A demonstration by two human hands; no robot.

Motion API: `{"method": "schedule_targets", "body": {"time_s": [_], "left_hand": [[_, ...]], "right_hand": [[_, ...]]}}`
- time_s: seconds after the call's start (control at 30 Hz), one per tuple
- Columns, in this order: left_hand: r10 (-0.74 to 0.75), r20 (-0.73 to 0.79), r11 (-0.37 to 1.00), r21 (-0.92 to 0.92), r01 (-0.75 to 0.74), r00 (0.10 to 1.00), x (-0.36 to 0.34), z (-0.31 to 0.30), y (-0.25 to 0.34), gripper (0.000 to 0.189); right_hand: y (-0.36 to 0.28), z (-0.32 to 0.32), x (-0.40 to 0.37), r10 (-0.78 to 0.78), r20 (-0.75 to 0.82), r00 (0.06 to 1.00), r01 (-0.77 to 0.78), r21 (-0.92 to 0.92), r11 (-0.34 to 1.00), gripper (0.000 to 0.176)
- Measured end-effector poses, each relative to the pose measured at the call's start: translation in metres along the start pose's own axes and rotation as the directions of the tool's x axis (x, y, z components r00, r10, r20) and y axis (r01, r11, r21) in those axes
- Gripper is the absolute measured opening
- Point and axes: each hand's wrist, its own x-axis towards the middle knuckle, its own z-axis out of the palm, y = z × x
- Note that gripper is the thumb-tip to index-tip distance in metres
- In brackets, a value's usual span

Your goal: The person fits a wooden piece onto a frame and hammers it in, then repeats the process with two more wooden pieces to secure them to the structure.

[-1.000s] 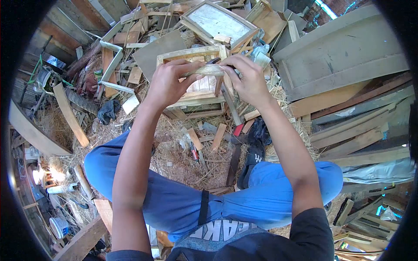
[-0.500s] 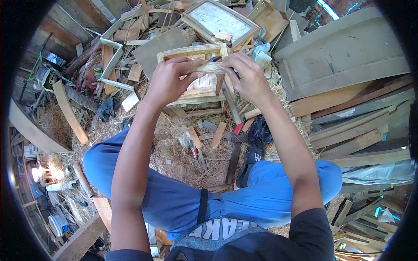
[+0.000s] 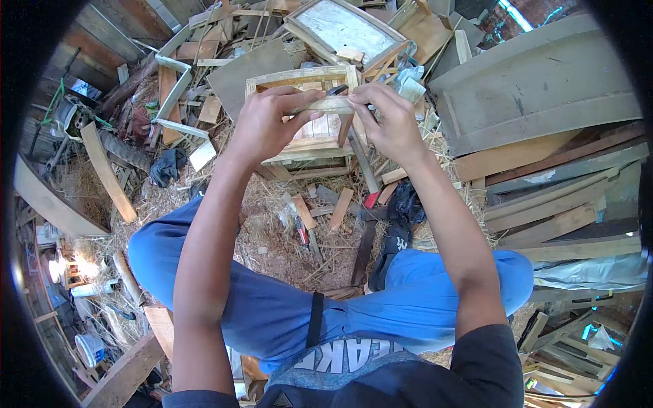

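Note:
A short pale wooden strip (image 3: 331, 105) is held level over a wooden frame. My left hand (image 3: 275, 119) pinches its left end between thumb and fingers. At the strip's right end, my right hand (image 3: 386, 122) has its fingers closed on it. Under both hands lies the light wooden frame (image 3: 299, 78) with slats inside. A dark tool end shows just behind the strip, partly hidden. Below the right hand, a saw-like tool (image 3: 363, 166) with a red tip leans by the frame's right side.
A framed panel (image 3: 347, 30) lies beyond the frame. Large grey boards (image 3: 530, 85) are stacked at right. Curved planks (image 3: 109, 173) stand at left. Wood scraps and a red screwdriver-like item (image 3: 302, 232) lie on the ground before my blue-trousered legs (image 3: 272, 306).
My right hand has shifted slightly to the right along the strip. My left hand stays nearly in place.

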Motion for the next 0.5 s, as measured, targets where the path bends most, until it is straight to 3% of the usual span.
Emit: {"method": "schedule_targets", "body": {"time_s": [0.17, 0.33, 0.5], "left_hand": [[0.081, -0.012, 0.996, 0.035, -0.080, 0.997, 0.0002, 0.0001, -0.0017, 0.035], [-0.040, 0.023, 0.999, -0.024, 0.041, 0.999, 0.0002, -0.0007, 0.0030, 0.032], [-0.032, 0.027, 0.999, 0.020, 0.032, 0.999, 0.0005, -0.0010, 0.0021, 0.032]], "right_hand": [[0.0027, 0.0011, -0.0012, -0.021, -0.007, 1.000, 0.021, 0.007, 1.000, 0.013], [0.0038, 0.0029, -0.0023, -0.017, -0.022, 1.000, 0.018, 0.027, 0.999, 0.014], [0.0043, 0.0043, -0.0039, -0.055, -0.037, 0.998, 0.056, 0.004, 0.998, 0.014]]}}
